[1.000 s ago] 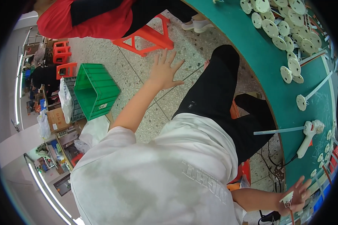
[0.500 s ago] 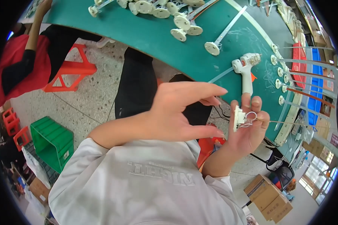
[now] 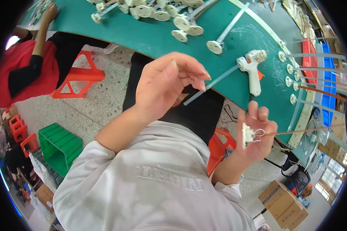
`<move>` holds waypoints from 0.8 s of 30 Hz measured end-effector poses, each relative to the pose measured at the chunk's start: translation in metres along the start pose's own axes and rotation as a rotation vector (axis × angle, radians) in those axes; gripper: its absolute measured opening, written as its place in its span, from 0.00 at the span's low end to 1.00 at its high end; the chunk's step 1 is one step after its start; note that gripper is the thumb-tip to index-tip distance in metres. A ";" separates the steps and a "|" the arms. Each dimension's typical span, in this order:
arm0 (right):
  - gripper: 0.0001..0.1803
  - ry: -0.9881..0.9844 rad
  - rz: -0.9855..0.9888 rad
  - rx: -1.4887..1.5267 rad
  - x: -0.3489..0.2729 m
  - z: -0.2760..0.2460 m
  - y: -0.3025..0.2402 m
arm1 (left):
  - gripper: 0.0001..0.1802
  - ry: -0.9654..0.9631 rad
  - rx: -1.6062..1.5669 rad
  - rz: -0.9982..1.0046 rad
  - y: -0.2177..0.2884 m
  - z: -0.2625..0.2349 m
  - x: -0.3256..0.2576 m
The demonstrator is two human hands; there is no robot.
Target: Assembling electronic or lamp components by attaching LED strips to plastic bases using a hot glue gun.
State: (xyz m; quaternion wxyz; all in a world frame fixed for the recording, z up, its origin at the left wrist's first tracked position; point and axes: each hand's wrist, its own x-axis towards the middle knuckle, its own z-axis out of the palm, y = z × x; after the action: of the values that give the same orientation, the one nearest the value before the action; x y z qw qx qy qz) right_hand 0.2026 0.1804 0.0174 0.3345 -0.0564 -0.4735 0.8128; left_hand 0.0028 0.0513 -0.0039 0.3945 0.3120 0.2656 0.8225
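Observation:
My right hand (image 3: 260, 138) holds a thin strip (image 3: 297, 131) between thumb and fingers. The strip carries a round white base (image 3: 245, 135) with looped white wires, and it points away to the right, seen nearly edge-on. My left hand (image 3: 160, 86) hangs in the air over my lap, apart from the base. Its fingers are loosely bent with a gap to the thumb, and nothing shows in them. Between the hands and the table's far side lies a white glue gun (image 3: 253, 75), a long translucent glue stick (image 3: 216, 81) sticking out of its back over the table edge.
Several strips with round bases (image 3: 181, 23) lie piled on the green table (image 3: 142, 42); more (image 3: 289, 81) line its right side beside red (image 3: 309, 61) and blue trays (image 3: 328, 81). A co-worker in red (image 3: 34, 77) works at left. A green crate (image 3: 59, 148) stands on the floor.
My left hand has drawn up and left, away from the base, and its fingers have curled. My right hand has dropped slightly, still holding the strip, which now shows more of its brown side.

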 end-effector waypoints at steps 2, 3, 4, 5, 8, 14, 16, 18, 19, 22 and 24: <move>0.05 -0.011 0.011 0.039 -0.001 -0.001 -0.002 | 0.19 0.060 -0.143 -0.002 0.006 0.001 0.000; 0.04 -0.014 0.019 0.058 -0.001 -0.001 -0.003 | 0.19 0.065 -0.120 0.001 0.007 0.000 0.000; 0.04 0.002 0.026 0.057 0.000 0.001 -0.002 | 0.17 0.065 -0.221 -0.012 0.008 -0.003 0.000; 0.04 -0.005 0.026 0.077 0.000 0.001 -0.002 | 0.16 0.063 -0.327 -0.025 0.009 -0.004 0.001; 0.06 -0.028 0.033 0.064 0.001 0.002 0.001 | 0.12 0.097 -0.386 -0.080 0.015 -0.005 0.001; 0.03 -0.073 0.029 0.054 0.008 0.003 0.001 | 0.19 0.131 -0.275 -0.166 0.019 -0.004 0.002; 0.03 0.005 -0.032 -0.071 0.008 -0.006 -0.003 | 0.19 0.124 -0.292 -0.156 0.019 -0.007 0.002; 0.06 0.195 -0.171 -0.312 0.010 -0.018 -0.015 | 0.19 0.102 -0.339 -0.147 0.016 -0.010 0.004; 0.06 0.205 -0.177 -0.338 0.014 -0.027 -0.016 | 0.19 0.099 -0.326 -0.124 0.020 -0.014 0.003; 0.09 0.650 -0.248 -0.881 0.025 -0.078 -0.028 | 0.19 0.083 -0.230 -0.103 0.017 -0.011 0.001; 0.08 0.750 -0.247 -1.050 0.033 -0.105 -0.026 | 0.19 0.081 -0.203 -0.168 0.016 -0.008 0.000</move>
State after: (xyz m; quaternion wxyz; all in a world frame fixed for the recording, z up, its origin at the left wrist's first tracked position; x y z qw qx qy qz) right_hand 0.2335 0.2857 -0.0114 0.4957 -0.4368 -0.6617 0.3545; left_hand -0.0108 0.0412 0.0017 0.4805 0.2136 0.2218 0.8212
